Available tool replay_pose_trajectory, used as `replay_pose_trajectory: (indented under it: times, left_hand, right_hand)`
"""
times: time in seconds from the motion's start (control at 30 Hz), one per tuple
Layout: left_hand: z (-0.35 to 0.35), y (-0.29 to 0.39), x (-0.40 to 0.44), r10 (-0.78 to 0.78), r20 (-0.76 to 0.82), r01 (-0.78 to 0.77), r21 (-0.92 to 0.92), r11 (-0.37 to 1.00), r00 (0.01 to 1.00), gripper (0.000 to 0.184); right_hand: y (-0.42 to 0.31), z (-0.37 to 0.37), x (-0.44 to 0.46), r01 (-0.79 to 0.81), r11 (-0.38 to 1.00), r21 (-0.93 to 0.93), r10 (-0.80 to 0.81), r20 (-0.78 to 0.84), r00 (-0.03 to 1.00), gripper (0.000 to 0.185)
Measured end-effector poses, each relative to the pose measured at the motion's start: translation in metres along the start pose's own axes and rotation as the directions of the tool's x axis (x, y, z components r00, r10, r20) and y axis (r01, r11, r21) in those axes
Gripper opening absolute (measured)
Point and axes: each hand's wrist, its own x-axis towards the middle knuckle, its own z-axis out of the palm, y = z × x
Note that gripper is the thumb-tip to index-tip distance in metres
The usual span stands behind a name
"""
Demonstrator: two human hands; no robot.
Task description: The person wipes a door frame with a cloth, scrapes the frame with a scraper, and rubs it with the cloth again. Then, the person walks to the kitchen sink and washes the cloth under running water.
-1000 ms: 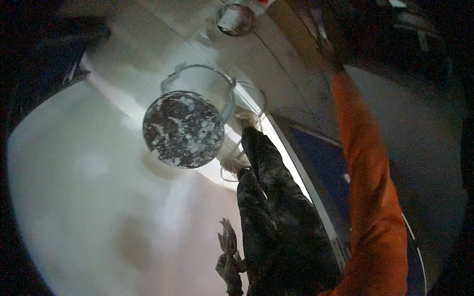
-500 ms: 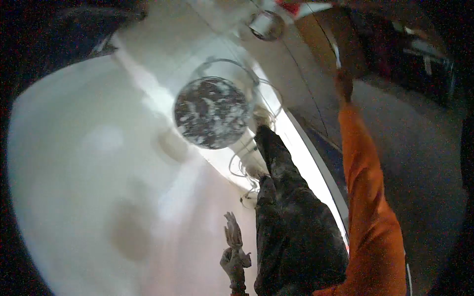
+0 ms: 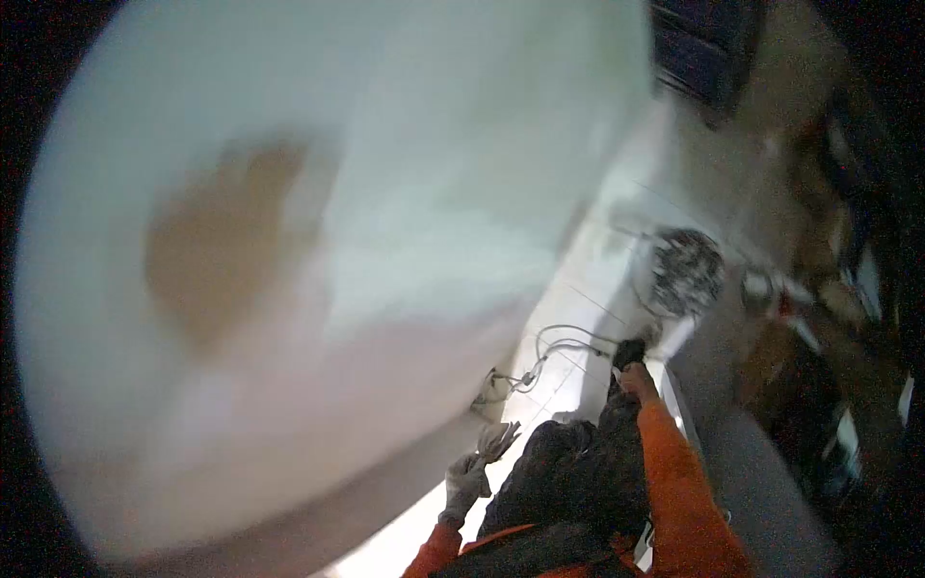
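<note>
My left hand [image 3: 466, 482], in a grey work glove, is low in the middle of the view. Its fingers are closed on a second, loose glove [image 3: 497, 440], which sticks out beyond them. My right hand [image 3: 636, 381] looks bare, at the end of an orange sleeve, in front of my dark trouser leg [image 3: 628, 354]. Its fingers are blurred, so I cannot tell whether they hold anything. Past that leg stands a bucket [image 3: 686, 273] with dark contents speckled white.
A large pale surface [image 3: 434, 193] with a blurred brown patch [image 3: 231, 246] fills the left. Cables [image 3: 540, 361] lie loose on the light floor by my feet. A dark slatted object [image 3: 699, 48] stands at the upper right, and blurred clutter [image 3: 819, 366] fills the right side.
My view has swung, and the bucket now appears further right and smaller. My right arm has come down from outstretched to beside my leg. The loose glove is still in my left hand.
</note>
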Motion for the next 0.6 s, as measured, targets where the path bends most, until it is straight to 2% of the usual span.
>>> replay_pose_trajectory:
  times: [0.03, 0.1, 0.13, 0.17, 0.2, 0.23, 0.3, 0.33, 0.37, 0.43, 0.47, 0.5, 0.57, 0.6]
  left_hand:
    - [-0.008, -0.006, -0.013, 0.016, -0.012, -0.017, -0.135, 0.991, 1.0, 0.018]
    - [-0.033, -0.053, -0.023, 0.004, -0.048, -0.012, -0.162, 0.987, 0.999, 0.015]
    - [-0.047, -0.079, -0.028, 0.02, -0.031, -0.027, -0.233, 0.972, 0.999, 0.016]
    - [-0.062, -0.089, -0.04, -0.053, -0.064, 0.041, -0.173, 0.984, 0.997, 0.018]
    - [-0.075, -0.122, -0.043, 0.053, -0.129, -0.065, -0.094, 0.993, 0.99, 0.02]
    - [-0.084, -0.153, -0.048, 0.151, -0.192, -0.153, 0.004, 0.988, 0.97, 0.022]
    - [-0.108, -0.177, -0.074, -0.033, -0.243, -0.001, -0.138, 0.99, 0.97, 0.023]
    - [-0.111, -0.211, -0.071, -0.012, -0.277, -0.05, -0.215, 0.975, 0.961, 0.023]
    - [-0.137, -0.191, -0.094, -0.106, -0.215, 0.012, -0.398, 0.917, 0.971, 0.023]
    - [-0.169, -0.197, -0.119, -0.157, -0.174, 0.012, -0.632, 0.775, 0.972, 0.023]
    - [-0.174, -0.207, -0.128, -0.155, -0.281, -0.075, -0.662, 0.746, 0.947, 0.025]
    - [-0.18, -0.221, -0.131, -0.192, -0.302, -0.066, -0.672, 0.738, 0.934, 0.026]
    - [-0.172, -0.257, -0.127, -0.259, -0.341, -0.055, -0.691, 0.721, 0.904, 0.028]
    - [-0.168, -0.263, -0.129, -0.282, -0.389, -0.086, -0.705, 0.704, 0.877, 0.03]
  right_hand:
    - [0.014, 0.029, 0.017, 0.156, 0.985, -0.072, -0.161, -0.067, 0.985, 0.047]
    - [-0.02, 0.046, -0.003, 0.37, 0.922, -0.115, -0.382, -0.1, 0.919, 0.047]
    - [-0.044, 0.047, -0.015, 0.47, 0.874, -0.126, -0.483, -0.102, 0.87, 0.048]
    - [-0.116, 0.015, -0.085, 0.09, 0.918, 0.387, -0.197, 0.246, 0.949, 0.05]
    - [-0.17, 0.012, -0.135, -0.089, 0.875, 0.477, -0.114, 0.382, 0.917, 0.051]
    - [-0.2, 0.021, -0.169, -0.129, 0.863, 0.488, -0.122, 0.45, 0.884, 0.052]
    - [-0.252, 0.051, -0.224, -0.103, 0.907, 0.409, -0.155, 0.55, 0.821, 0.055]
    - [-0.272, 0.069, -0.245, -0.049, 0.933, 0.356, -0.178, 0.576, 0.798, 0.057]
    - [-0.298, 0.082, -0.262, 0.06, 0.956, 0.288, -0.231, 0.607, 0.76, 0.057]
    - [-0.336, 0.117, -0.296, 0.287, 0.939, 0.188, -0.337, 0.657, 0.674, 0.057]
    - [-0.379, 0.122, -0.353, 0.412, 0.908, 0.07, -0.346, 0.678, 0.648, 0.061]
    - [-0.389, 0.145, -0.369, 0.481, 0.873, 0.081, -0.395, 0.698, 0.598, 0.06]
    - [-0.387, 0.18, -0.383, 0.611, 0.784, 0.115, -0.483, 0.731, 0.482, 0.061]
    - [-0.387, 0.198, -0.389, 0.805, 0.562, 0.188, -0.688, 0.647, 0.329, 0.058]
